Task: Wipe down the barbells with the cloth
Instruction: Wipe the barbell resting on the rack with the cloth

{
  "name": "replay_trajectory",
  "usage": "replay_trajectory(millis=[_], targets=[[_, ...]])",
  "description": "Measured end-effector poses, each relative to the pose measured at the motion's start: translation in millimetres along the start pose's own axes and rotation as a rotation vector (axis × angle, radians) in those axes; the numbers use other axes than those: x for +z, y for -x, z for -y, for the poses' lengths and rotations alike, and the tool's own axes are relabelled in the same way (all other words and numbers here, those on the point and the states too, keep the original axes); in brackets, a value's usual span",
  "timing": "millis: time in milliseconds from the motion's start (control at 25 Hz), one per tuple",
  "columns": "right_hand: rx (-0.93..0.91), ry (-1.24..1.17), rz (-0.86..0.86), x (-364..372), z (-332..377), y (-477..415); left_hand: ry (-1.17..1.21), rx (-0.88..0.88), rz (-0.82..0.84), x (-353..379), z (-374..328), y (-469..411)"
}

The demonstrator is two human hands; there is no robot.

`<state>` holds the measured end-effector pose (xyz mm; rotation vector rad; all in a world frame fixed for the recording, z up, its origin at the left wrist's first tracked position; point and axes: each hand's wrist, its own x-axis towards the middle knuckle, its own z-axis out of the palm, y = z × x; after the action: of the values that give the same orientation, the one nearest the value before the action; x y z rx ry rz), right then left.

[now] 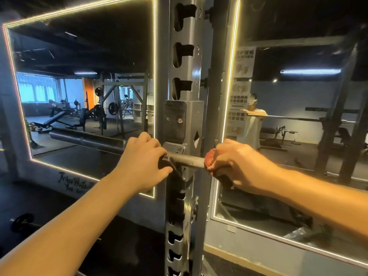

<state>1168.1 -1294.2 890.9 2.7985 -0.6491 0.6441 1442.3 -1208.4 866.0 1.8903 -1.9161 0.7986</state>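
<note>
A steel barbell (187,160) lies across the hook of a grey rack upright (184,108), its thick sleeve (87,139) running off to the left. My left hand (143,156) grips the bar where sleeve meets shaft, just left of the upright. My right hand (237,164) holds a red cloth (209,160) wrapped round the knurled shaft, just right of the upright. The shaft under the right hand is hidden.
Two wall mirrors with lit frames (153,80) stand behind the rack, showing benches, racks and a person at a bar. A poster (239,92) hangs on the right mirror. A dark plate-loaded dumbbell (23,222) lies on the black floor at lower left.
</note>
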Motion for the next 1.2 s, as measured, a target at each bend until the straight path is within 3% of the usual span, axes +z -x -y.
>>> replay_trajectory(millis=[160,320,480,640,800,880,960,1120,1200], targets=[[-0.099,-0.052,-0.112,6,10,-5,0.030,-0.012,-0.026,4,10,11],[-0.023,-0.215,0.015,23,37,-87,0.081,-0.063,-0.065,7,13,17],[0.023,-0.301,0.122,14,30,-115,0.145,-0.085,-0.070,12,21,17],[0.004,-0.256,0.121,18,37,-116,0.131,-0.097,-0.101,13,20,18],[-0.162,-0.208,0.048,17,19,-59,0.085,-0.065,-0.098,9,1,8],[-0.105,0.004,0.209,37,-11,-31,0.082,-0.015,-0.097,7,-11,3],[0.025,0.146,0.256,42,-45,6,0.090,0.013,-0.077,4,-18,0],[0.127,-0.031,-0.006,-7,-11,57,0.113,0.033,-0.078,5,-21,-5],[0.113,-0.132,-0.095,0,9,29,0.136,0.032,-0.090,6,-22,-5]])
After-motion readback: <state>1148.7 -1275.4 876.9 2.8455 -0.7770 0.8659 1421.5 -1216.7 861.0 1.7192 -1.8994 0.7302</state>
